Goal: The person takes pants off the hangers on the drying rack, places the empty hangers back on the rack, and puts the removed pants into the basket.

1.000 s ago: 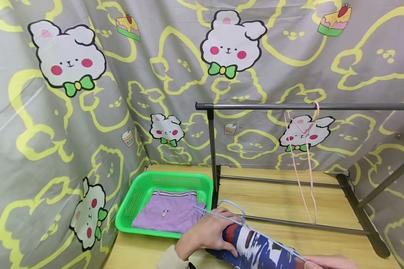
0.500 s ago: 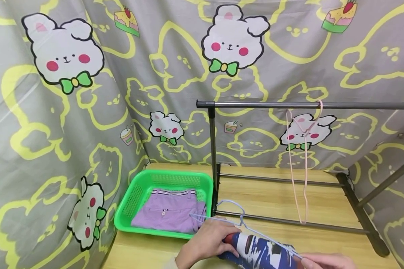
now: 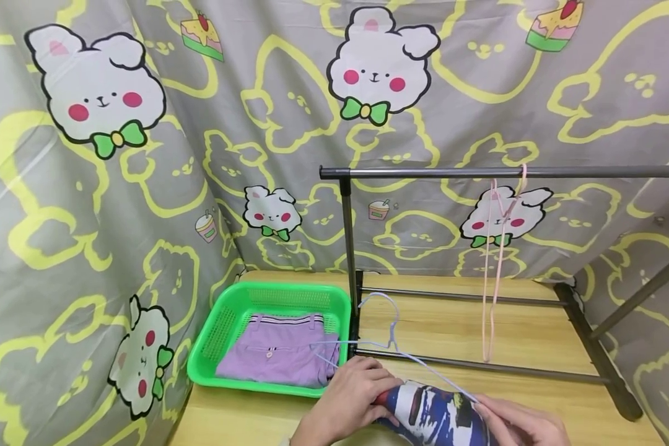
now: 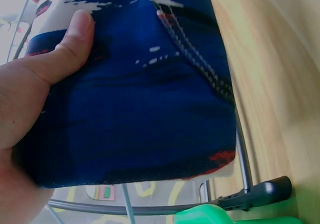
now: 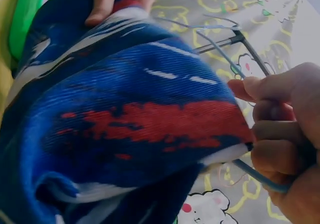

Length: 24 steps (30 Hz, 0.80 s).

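Observation:
My left hand (image 3: pixel 354 396) grips the edge of a blue garment (image 3: pixel 424 412) splashed with white and red; its thumb (image 4: pixel 75 39) lies across the cloth in the left wrist view. Double stitching curves over the fabric there. A thin light-blue hanger (image 3: pixel 393 339) rises behind the garment, hook upward, its left end overlapping the basket in the head view. My right hand (image 3: pixel 521 424) pinches the hanger's right arm beside the garment's edge. In the right wrist view that hand (image 5: pixel 285 129) has its fingers curled around the hanger wire, next to the red-streaked cloth.
A green basket (image 3: pixel 201 353) holds folded purple trousers (image 3: pixel 273 353) on the wooden table (image 3: pixel 245 421). Behind stands a black rack (image 3: pixel 424 173), with a pink hanger (image 3: pixel 498 260) on its bar. Patterned curtains (image 3: pixel 290 148) enclose the back and sides.
The blue hanger has lifted and its hook now points higher. My right hand has shifted left and up along with it. The pink hanger has turned on the bar. My left hand keeps its grip.

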Each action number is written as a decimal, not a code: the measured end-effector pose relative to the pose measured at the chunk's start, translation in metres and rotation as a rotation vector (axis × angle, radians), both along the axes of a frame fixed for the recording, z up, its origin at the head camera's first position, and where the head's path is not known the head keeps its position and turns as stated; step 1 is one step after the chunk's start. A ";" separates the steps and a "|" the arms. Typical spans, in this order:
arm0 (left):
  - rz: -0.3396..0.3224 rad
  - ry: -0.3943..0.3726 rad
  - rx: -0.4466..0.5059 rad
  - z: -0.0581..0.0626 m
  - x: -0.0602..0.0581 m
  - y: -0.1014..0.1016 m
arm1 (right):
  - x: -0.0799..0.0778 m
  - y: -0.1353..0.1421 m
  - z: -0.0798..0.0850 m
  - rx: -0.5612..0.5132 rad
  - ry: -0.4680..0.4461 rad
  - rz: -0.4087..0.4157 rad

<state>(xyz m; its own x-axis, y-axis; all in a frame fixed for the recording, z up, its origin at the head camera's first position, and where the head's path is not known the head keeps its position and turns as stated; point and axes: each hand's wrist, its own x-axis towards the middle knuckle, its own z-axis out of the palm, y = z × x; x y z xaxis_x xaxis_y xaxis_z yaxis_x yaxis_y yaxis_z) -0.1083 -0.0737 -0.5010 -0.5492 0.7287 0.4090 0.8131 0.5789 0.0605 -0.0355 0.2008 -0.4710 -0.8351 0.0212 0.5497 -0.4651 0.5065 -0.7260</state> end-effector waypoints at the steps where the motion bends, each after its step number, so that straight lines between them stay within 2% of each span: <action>1: 0.008 0.011 0.003 0.001 0.000 0.000 | -0.001 0.000 0.000 0.039 0.061 -0.007; 5: 0.029 0.059 0.027 0.008 0.000 0.000 | -0.005 0.001 0.001 0.112 0.265 0.042; 7: 0.034 0.061 0.038 0.011 0.000 0.000 | -0.006 0.000 0.003 0.138 0.325 0.047; 9: 0.033 0.055 0.043 0.013 0.000 0.000 | -0.006 -0.002 0.005 0.163 0.338 0.047; 10: 0.034 0.049 0.045 0.014 0.001 -0.001 | -0.006 -0.002 0.007 0.195 0.331 0.035; 11: 0.036 0.047 0.045 0.014 0.001 -0.001 | -0.007 -0.001 0.007 0.185 0.342 0.050; 15: 0.030 0.071 0.041 0.012 0.001 -0.002 | -0.005 0.007 0.007 0.165 0.278 0.071; 16: 0.030 0.082 0.037 0.011 0.000 -0.003 | -0.001 0.011 0.007 0.164 0.212 0.047; 17: 0.027 0.094 0.037 0.010 0.000 -0.003 | 0.001 0.018 0.006 0.184 0.205 0.074; 20: 0.038 0.107 0.028 0.006 -0.002 -0.006 | 0.008 0.036 0.001 0.234 0.118 0.034; 23: 0.062 0.102 0.021 0.004 -0.002 -0.009 | 0.008 0.044 -0.006 0.235 0.153 0.051; 24: 0.071 0.103 0.019 0.004 -0.001 -0.009 | 0.008 0.042 -0.008 0.194 0.161 0.042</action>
<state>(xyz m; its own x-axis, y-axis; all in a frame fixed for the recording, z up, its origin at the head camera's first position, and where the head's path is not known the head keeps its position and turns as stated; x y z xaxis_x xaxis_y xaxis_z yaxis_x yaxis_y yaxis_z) -0.1097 -0.0826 -0.4972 -0.5533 0.6810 0.4797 0.7728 0.6346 -0.0095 -0.0279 0.2427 -0.4787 -0.7346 -0.1308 0.6658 -0.5903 0.6070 -0.5321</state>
